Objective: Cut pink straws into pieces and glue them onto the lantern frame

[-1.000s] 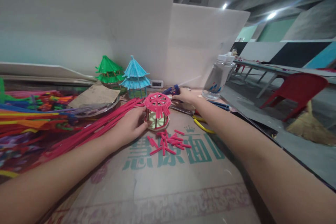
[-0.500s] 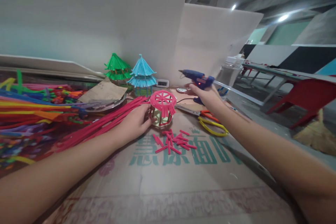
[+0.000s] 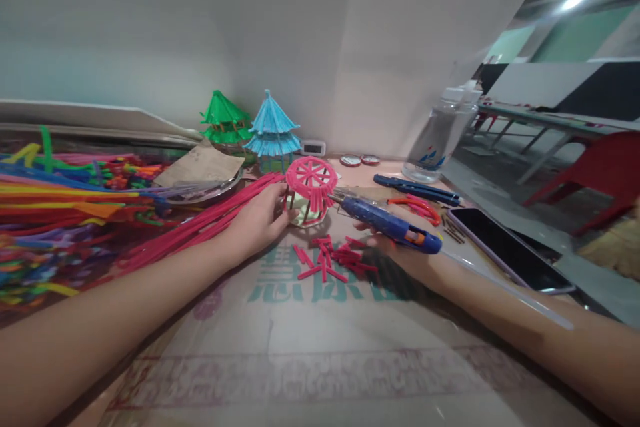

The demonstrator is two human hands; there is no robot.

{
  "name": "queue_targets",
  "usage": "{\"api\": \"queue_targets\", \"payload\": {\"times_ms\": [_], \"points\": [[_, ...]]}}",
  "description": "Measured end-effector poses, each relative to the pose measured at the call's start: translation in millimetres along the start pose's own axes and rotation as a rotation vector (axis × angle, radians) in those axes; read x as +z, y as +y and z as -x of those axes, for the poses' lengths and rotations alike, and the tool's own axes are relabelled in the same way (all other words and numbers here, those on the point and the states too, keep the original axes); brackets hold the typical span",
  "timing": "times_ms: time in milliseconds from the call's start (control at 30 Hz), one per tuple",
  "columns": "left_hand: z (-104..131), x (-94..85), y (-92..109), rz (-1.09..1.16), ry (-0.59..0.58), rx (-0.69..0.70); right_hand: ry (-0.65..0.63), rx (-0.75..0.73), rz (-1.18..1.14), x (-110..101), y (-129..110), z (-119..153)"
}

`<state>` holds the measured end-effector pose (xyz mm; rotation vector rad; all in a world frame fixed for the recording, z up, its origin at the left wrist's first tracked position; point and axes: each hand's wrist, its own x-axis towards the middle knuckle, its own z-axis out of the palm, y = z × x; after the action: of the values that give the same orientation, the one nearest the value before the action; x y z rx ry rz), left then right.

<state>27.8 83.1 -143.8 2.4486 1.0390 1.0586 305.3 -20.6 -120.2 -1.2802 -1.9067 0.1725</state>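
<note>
A small round frame model (image 3: 312,188) with a pink spoked top and short pink strips along its front rim stands mid-table. My left hand (image 3: 267,217) grips its left side between thumb and fingers. In my right hand (image 3: 390,247) is a blue glue gun (image 3: 387,221), its nozzle pointing left at the model's right rim; whether the tip touches cannot be made out. A clear glue stick (image 3: 510,287) sticks out of the gun's back. Short pink pieces (image 3: 333,259) lie scattered in front of the model. Long pink strips (image 3: 210,223) run beneath my left forearm.
Colourful strips (image 3: 65,213) pile up at left. Behind stand a green pagoda model (image 3: 225,121) and a blue one (image 3: 273,130). To the right are orange-handled scissors (image 3: 417,208), a dark blue cutter (image 3: 417,189), a phone (image 3: 507,248) and a clear bottle (image 3: 440,133).
My right hand has brought the glue gun down and towards me, its nozzle now beside the model's rim. My left hand still holds the model. The view has shifted slightly.
</note>
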Motion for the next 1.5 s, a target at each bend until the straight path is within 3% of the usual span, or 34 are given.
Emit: {"api": "queue_targets", "payload": {"times_ms": [267, 467, 667, 1033, 1267, 1500], "points": [[1, -3.5, 4, -0.024, 0.033, 0.036, 0.111, 0.004, -0.13, -1, 2, 1], [-1, -4.4, 1, -0.003, 0.043, 0.037, 0.154, 0.133, -0.199, -2, 9, -1], [-1, -0.1, -2, 0.027, 0.005, -0.044, 0.033, 0.018, -0.162, 0, -3, 2], [-1, -2.0, 2, -0.006, -0.008, -0.021, -0.099, 0.072, -0.033, 3, -7, -1], [0, -1.5, 1, -0.011, -0.007, -0.022, -0.095, 0.177, -0.033, 7, -9, -1], [0, -1.9, 1, -0.008, -0.004, 0.021, -0.091, 0.146, -0.016, 5, -14, -2]]}}
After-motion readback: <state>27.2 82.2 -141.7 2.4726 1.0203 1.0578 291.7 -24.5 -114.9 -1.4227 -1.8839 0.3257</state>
